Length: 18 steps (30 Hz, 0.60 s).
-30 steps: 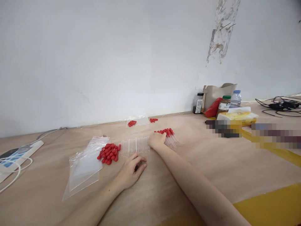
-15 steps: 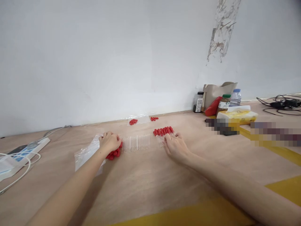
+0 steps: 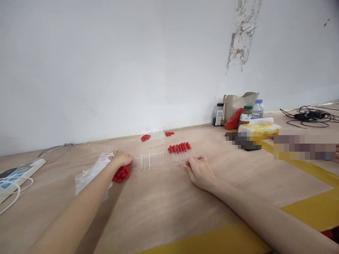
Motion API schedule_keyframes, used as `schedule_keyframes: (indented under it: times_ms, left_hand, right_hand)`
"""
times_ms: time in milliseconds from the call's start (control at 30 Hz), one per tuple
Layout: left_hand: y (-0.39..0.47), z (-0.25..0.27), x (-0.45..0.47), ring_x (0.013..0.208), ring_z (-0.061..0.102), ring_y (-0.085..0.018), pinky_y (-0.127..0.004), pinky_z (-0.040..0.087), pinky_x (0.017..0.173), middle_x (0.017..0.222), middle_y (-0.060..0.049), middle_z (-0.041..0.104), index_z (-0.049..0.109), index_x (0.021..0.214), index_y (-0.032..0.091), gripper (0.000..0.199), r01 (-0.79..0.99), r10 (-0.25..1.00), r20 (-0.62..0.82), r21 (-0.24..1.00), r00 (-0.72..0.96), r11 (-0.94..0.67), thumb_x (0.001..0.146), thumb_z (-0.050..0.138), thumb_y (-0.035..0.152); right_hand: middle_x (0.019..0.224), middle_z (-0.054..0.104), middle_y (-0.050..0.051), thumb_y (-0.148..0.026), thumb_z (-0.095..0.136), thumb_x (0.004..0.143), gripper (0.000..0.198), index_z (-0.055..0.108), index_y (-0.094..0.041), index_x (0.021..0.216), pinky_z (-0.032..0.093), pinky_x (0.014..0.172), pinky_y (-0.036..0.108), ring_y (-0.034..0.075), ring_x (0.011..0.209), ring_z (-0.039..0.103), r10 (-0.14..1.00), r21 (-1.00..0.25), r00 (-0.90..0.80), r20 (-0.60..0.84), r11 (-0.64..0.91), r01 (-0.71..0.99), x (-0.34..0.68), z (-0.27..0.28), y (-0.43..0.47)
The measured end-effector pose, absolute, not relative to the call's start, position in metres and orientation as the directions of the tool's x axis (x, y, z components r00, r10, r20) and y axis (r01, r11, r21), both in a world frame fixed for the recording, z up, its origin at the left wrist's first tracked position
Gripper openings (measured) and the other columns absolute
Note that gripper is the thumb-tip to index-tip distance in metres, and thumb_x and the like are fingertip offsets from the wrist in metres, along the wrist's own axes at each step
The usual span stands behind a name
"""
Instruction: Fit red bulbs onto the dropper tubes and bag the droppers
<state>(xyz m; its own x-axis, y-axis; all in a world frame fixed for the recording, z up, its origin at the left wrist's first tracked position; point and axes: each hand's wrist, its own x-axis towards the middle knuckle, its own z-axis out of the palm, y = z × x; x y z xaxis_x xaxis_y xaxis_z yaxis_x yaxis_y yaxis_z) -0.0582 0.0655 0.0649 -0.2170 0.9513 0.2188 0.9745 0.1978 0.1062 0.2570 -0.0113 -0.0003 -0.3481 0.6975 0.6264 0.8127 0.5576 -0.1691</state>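
My left hand (image 3: 121,158) curls over a pile of red rubber bulbs (image 3: 122,173), with its fingertips mostly hidden; I cannot make out what they grip. A row of clear glass tubes (image 3: 148,161) lies side by side just right of that pile. Farther right is a row of glass droppers with red bulbs (image 3: 180,147), the bulbs pointing to the wall. At the lower right ends of these droppers, my right hand (image 3: 200,173) has its thumb and fingers pinched at a thin glass tube. Part of that tube is hidden by the fingers.
Crumpled clear plastic bags (image 3: 91,173) lie left of the bulb pile. More red bulbs (image 3: 145,137) are near the wall. Back right stand a jar (image 3: 247,114), a water bottle (image 3: 257,107) and a tissue pack (image 3: 261,129). A power strip (image 3: 26,180) with cords is at left.
The view has turned slightly right. My right hand has drawn back a little from the droppers, showing more of their tubes. My left hand stays at the pile, its fingers lower.
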Motion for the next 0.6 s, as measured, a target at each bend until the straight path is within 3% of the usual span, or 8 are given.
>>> schedule_keyframes:
  times_ms: [167, 233, 300, 333, 500, 600]
  left_hand:
    - [0.029, 0.067, -0.034, 0.105, 0.046, -0.028, -0.043, 0.038, 0.08, 0.102, -0.013, 0.055, 0.05, 0.08, 0.019, 0.015, 0.988, 0.912, 0.408, 0.153, -0.045, -0.019, 0.084, 0.038, 0.025]
    - [0.006, 0.055, -0.02, 0.09, 0.055, -0.02, -0.034, 0.042, 0.075, 0.094, -0.007, 0.058, 0.044, 0.089, 0.019, 0.014, 0.934, 0.871, 0.476, 0.241, 0.122, -0.262, 0.088, 0.031, 0.024]
    - [-0.015, 0.038, -0.007, 0.069, 0.057, -0.016, -0.029, 0.044, 0.064, 0.077, -0.002, 0.058, 0.04, 0.092, 0.019, 0.013, 0.833, 0.859, 0.447, 0.353, 0.251, -0.427, 0.09, 0.028, 0.024]
    - [-0.023, 0.03, -0.002, 0.063, 0.056, -0.015, -0.028, 0.043, 0.061, 0.073, -0.001, 0.057, 0.04, 0.092, 0.019, 0.013, 0.808, 0.859, 0.433, 0.381, 0.274, -0.45, 0.09, 0.029, 0.024]
    - [-0.037, 0.0, 0.011, 0.071, 0.057, -0.015, -0.029, 0.044, 0.068, 0.087, -0.004, 0.058, 0.039, 0.112, 0.018, 0.024, 0.707, 0.835, 0.434, 0.469, 0.337, -0.529, 0.089, 0.036, 0.023]
    - [-0.034, -0.001, 0.012, 0.076, 0.057, -0.015, -0.029, 0.044, 0.071, 0.092, -0.005, 0.058, 0.049, 0.104, 0.019, 0.02, 0.679, 0.837, 0.416, 0.5, 0.356, -0.537, 0.089, 0.037, 0.023]
  right_hand:
    - [0.073, 0.062, 0.002, -0.019, 0.037, 0.086, 0.011, 0.046, -0.016, 0.081, 0.027, 0.078, 0.031, 0.012, 0.064, 0.054, 0.715, -0.222, -0.368, 0.595, 0.586, 0.779, 0.257, -0.006, -0.012]
    - [0.078, 0.063, 0.004, -0.02, 0.036, 0.087, 0.013, 0.048, -0.016, 0.09, 0.031, 0.077, 0.03, 0.014, 0.071, 0.056, 0.708, -0.268, -0.376, 0.598, 0.618, 0.739, 0.256, -0.007, -0.012]
    - [0.085, 0.063, 0.006, -0.021, 0.038, 0.087, 0.019, 0.05, -0.016, 0.101, 0.034, 0.077, 0.029, 0.015, 0.079, 0.056, 0.686, -0.292, -0.397, 0.61, 0.661, 0.692, 0.255, -0.006, -0.012]
    - [0.087, 0.063, 0.007, -0.022, 0.038, 0.087, 0.022, 0.05, -0.016, 0.104, 0.035, 0.077, 0.029, 0.016, 0.082, 0.055, 0.673, -0.295, -0.413, 0.614, 0.681, 0.67, 0.253, -0.005, -0.011]
    - [0.088, 0.061, 0.007, -0.021, 0.039, 0.086, 0.022, 0.058, -0.015, 0.094, 0.04, 0.072, 0.026, 0.014, 0.08, 0.055, 0.663, -0.376, -0.44, 0.606, 0.726, 0.576, 0.238, 0.005, -0.005]
    - [0.084, 0.061, 0.006, -0.019, 0.041, 0.084, 0.019, 0.058, -0.015, 0.09, 0.041, 0.066, 0.023, 0.012, 0.073, 0.055, 0.689, -0.46, -0.435, 0.58, 0.717, 0.523, 0.227, 0.006, -0.002]
